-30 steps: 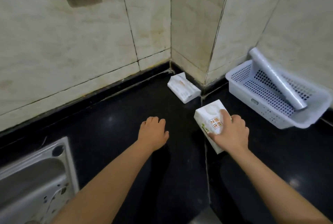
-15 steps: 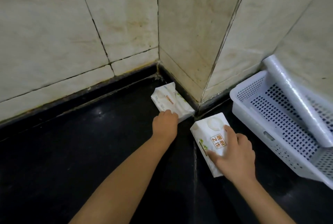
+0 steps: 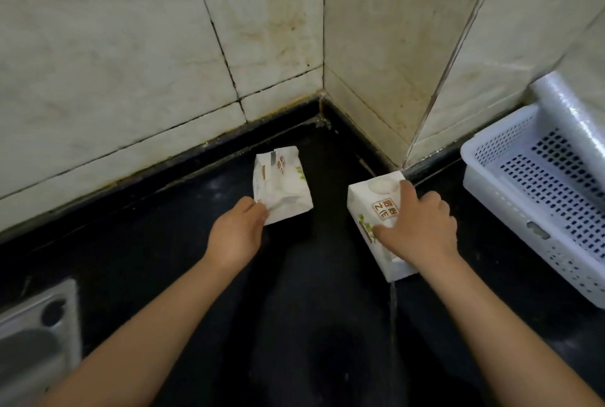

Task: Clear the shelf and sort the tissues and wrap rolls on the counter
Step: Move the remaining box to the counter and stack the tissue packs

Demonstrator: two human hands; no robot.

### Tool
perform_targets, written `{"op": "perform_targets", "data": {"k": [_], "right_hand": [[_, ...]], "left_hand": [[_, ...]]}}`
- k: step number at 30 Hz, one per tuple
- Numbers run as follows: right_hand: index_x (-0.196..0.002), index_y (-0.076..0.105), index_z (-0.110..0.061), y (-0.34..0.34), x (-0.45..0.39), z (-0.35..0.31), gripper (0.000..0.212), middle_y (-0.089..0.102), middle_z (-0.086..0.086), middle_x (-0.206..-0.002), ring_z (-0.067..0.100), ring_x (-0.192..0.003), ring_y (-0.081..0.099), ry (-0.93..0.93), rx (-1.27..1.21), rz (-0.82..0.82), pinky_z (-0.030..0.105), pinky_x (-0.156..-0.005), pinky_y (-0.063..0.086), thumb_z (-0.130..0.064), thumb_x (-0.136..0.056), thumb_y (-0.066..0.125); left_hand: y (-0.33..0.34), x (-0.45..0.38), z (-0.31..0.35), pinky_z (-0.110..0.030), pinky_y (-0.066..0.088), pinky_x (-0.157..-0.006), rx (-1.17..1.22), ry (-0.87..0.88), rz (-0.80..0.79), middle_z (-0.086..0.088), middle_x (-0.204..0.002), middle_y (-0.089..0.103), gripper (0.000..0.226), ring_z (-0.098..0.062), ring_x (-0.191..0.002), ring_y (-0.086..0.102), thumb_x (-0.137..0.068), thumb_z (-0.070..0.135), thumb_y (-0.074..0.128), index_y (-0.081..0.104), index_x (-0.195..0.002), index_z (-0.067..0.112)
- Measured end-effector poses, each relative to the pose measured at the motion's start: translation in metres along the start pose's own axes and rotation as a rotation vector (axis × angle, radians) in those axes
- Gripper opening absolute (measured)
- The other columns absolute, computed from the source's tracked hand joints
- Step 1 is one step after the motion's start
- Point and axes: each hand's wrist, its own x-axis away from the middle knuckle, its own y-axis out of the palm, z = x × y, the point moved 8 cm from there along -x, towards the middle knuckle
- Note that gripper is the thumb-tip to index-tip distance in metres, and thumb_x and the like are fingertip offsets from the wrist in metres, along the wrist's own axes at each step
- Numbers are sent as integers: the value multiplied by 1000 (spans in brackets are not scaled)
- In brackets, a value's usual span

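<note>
1. Black polished stone counter (image 3: 311, 324) carries both tissue packs, near the tiled corner; a gap of bare counter lies between them.
2. My left hand (image 3: 234, 238) pinches the near left corner of the crumpled, partly used white plastic tissue pack (image 3: 283, 189), fingers curled onto the wrapper.
3. My right hand (image 3: 420, 231) lies over the full, blocky white plastic tissue pack (image 3: 373, 207), index finger stretched along its top, thumb on its near left edge, the other fingers curled over its right side.
4. Both packs look light and soft. The crumpled one will likely sag and slip if held by a corner, so I would take it across the middle.
5. The full one seems firmer; a grasp across its width should hold.
6. At the far right, a white perforated plastic basket (image 3: 491, 197) holds a glossy clear wrap roll (image 3: 571, 118) that leans on its rim. That film looks slippery; I would grip its middle.
</note>
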Motion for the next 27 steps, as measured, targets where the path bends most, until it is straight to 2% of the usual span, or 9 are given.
{"op": "perform_targets", "data": {"k": [4,8,13,18,20,21,23,25,27], "right_hand": [[-140,20,-20,20,10,-8,83,39,20,-130,36,-121,38,-57,-13,-87,44,-100,37,-45,-73,65],[-138,25,-16,24,0,-29,81,39,20,-131,36,-121,38,-116,-41,-33,44,-100,36,-43,-73,66],[-131,34,-10,10,-36,-58,71,43,23,-125,39,-117,41,-202,-34,84,45,-97,36,-39,-75,65],[-125,38,-7,10,-74,-73,64,44,25,-123,40,-116,41,-198,-55,93,45,-97,34,-35,-75,65],[-126,38,-7,14,-81,-73,63,43,25,-124,40,-115,40,-191,-45,107,44,-97,33,-35,-76,63],[-126,38,-7,16,-84,-73,62,43,26,-124,40,-116,40,-192,-29,118,45,-97,32,-36,-76,62],[-129,37,-7,18,-85,-72,63,44,27,-126,39,-117,40,-198,10,150,44,-99,29,-39,-79,59],[-134,35,-9,19,-85,-70,65,43,26,-130,38,-120,38,-208,28,180,43,-101,27,-42,-82,55],[-137,32,-12,19,-82,-67,65,39,24,-135,37,-123,35,-218,31,194,44,-103,25,-45,-84,51]], "left_hand": [[2,19,-1,-22,45,-29,68,5,-9,-20,-55,60,14,-27,-35,56,-62,-16,75,64,-57,-7],[1,24,-1,-29,47,-29,73,-13,-14,-22,-57,61,12,-29,-35,56,-64,-16,74,65,-59,-10],[1,21,9,-16,39,-27,6,66,1,-15,-51,59,26,-21,-31,52,-44,-18,83,64,-53,-4],[33,0,26,-13,28,-25,-57,116,-131,-7,-46,58,37,-17,-29,50,-25,-11,87,60,-46,4],[52,-7,36,-17,34,-30,-72,137,-180,-10,-57,62,33,-19,-39,56,-36,-9,86,64,-57,2],[64,-9,37,-22,40,-40,-79,106,-236,-12,-74,65,25,-22,-55,61,-54,-6,80,66,-74,1],[87,-10,29,-25,41,-65,-130,25,-316,-10,-110,57,22,-23,-91,57,-87,3,51,57,-109,4],[102,-7,26,-26,40,-76,-117,-12,-430,-8,-120,51,26,-22,-102,51,-95,7,40,51,-118,7],[103,-8,27,-25,41,-81,-94,-27,-454,-8,-121,51,24,-21,-104,52,-96,9,40,51,-117,6]]}}
